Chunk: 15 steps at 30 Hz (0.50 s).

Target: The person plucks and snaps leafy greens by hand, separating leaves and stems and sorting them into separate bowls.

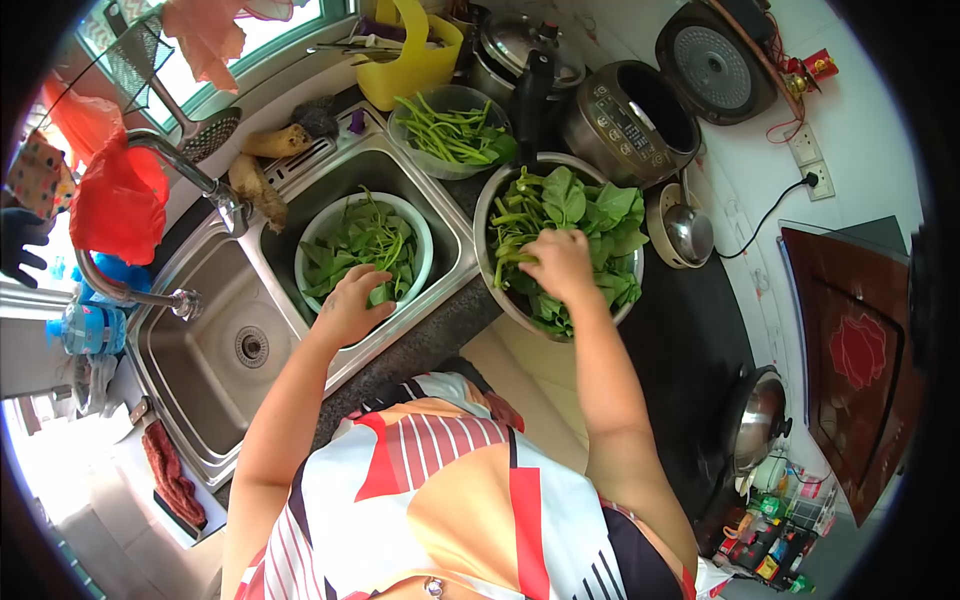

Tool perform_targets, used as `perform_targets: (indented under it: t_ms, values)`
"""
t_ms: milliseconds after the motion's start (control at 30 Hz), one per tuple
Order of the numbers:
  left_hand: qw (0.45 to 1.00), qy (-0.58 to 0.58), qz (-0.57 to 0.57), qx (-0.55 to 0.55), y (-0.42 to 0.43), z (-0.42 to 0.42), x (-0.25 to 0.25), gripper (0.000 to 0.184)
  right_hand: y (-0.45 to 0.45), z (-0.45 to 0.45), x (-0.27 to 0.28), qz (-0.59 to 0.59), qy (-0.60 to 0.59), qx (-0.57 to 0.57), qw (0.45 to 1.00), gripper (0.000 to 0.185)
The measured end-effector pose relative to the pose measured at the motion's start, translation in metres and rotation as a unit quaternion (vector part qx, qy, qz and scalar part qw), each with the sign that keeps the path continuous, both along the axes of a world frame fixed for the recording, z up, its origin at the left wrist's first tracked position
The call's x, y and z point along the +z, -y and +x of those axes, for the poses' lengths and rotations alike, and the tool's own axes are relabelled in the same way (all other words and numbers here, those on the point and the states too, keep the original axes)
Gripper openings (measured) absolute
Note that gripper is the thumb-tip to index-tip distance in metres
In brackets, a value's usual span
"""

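Observation:
A pale round basin [428,245] stands in the right sink bowl, with leafy greens [345,240] inside. My left hand [352,305] is over its near rim, fingers apart and nothing visible in them. On the counter to the right is a wide metal bowl [483,232] heaped with leafy greens [612,212], their stems mostly towards the left. My right hand [560,262] reaches into this bowl, its fingers curled down on the stems and leaves; the fingertips are partly hidden. Behind sits a clear plastic bowl [402,140] of cut green stems [450,125].
The left sink bowl [205,320] lies below a curved faucet [228,203]. An open rice cooker [610,125], a lidded pot [520,50] and a yellow basket [410,75] line the back. A metal ladle [690,235] rests on a small pot at right.

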<state>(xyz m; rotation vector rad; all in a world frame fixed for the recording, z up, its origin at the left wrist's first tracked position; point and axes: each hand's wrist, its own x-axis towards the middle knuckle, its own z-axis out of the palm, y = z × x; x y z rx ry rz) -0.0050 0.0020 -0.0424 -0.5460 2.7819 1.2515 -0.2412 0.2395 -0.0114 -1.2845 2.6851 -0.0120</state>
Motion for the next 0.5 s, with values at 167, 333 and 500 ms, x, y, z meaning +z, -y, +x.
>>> perform_targets:
  t_ms: [167, 333, 500]
  values:
    - [0.997, -0.082, 0.003, 0.015, 0.010, 0.000, 0.027, 0.042, -0.026, -0.029, 0.069, -0.351, 0.117, -0.082, 0.925, 0.020]
    - [0.976, -0.198, 0.094, 0.008, 0.001, -0.019, 0.078, 0.039, -0.004, 0.000, 0.162, -0.388, -0.139, -0.037, 0.910, 0.014]
    - [0.918, -0.325, 0.224, 0.031, -0.025, -0.034, 0.122, 0.063, 0.059, 0.040, 0.165, -0.342, -0.352, 0.116, 0.864, 0.029]
